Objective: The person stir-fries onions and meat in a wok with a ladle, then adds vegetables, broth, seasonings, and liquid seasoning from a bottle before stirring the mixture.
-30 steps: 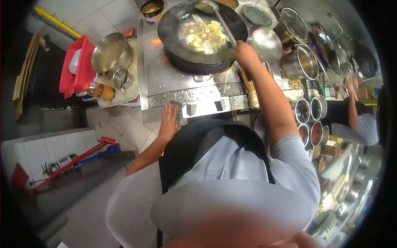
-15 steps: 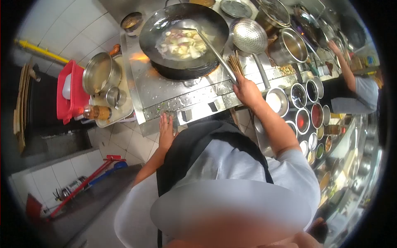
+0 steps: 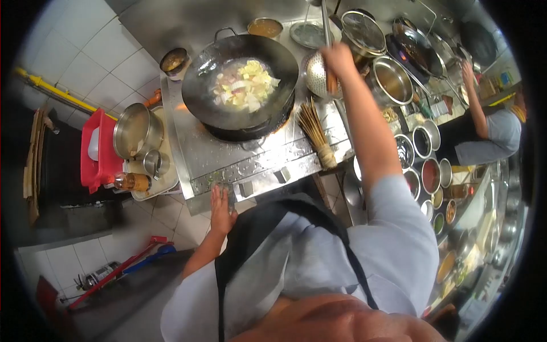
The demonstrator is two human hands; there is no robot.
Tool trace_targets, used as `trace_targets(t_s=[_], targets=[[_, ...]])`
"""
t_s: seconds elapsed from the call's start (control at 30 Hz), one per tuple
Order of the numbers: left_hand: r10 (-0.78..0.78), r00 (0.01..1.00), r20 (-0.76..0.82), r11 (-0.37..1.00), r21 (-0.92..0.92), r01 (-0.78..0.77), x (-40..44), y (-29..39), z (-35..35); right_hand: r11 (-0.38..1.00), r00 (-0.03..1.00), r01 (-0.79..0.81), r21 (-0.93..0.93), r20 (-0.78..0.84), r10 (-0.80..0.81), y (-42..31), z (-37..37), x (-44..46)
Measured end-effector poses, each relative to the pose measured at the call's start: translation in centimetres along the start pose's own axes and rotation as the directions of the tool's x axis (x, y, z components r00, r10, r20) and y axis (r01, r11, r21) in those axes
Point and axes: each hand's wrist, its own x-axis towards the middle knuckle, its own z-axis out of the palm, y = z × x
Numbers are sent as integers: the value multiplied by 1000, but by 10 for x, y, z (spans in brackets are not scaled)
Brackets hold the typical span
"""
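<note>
My right hand (image 3: 339, 60) is closed around the handle of a ladle (image 3: 326, 25), raised behind and right of the wok. The ladle's head is mostly cut off at the top edge. The black wok (image 3: 196, 85) sits on a burner, with chopped pale cabbage-like vegetables (image 3: 248, 85) in its middle. My left hand (image 3: 221, 210) lies with fingers stretched out at the stove's front edge. Below my right forearm is a perforated skimmer (image 3: 317, 74), partly covered by that hand. A bamboo wok brush (image 3: 316, 134) leans on the stove front.
Steel pots (image 3: 392, 82) stand right of the stove, near several sauce containers (image 3: 430, 174). A co-worker's arm (image 3: 476, 100) is at far right. On the left are a red plastic basket (image 3: 102, 154), a large steel pot (image 3: 135, 134) and a bottle (image 3: 132, 182).
My right hand has lifted the ladle out of the wok, up and back toward the wall. The view has shifted. My left hand stays at the stove edge.
</note>
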Motion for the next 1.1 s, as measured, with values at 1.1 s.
trace_targets(t_s=[1.1], targets=[[447, 726, 522, 600, -777, 190, 94, 242, -13, 718, 713, -683, -132, -329, 619, 161, -250, -427]])
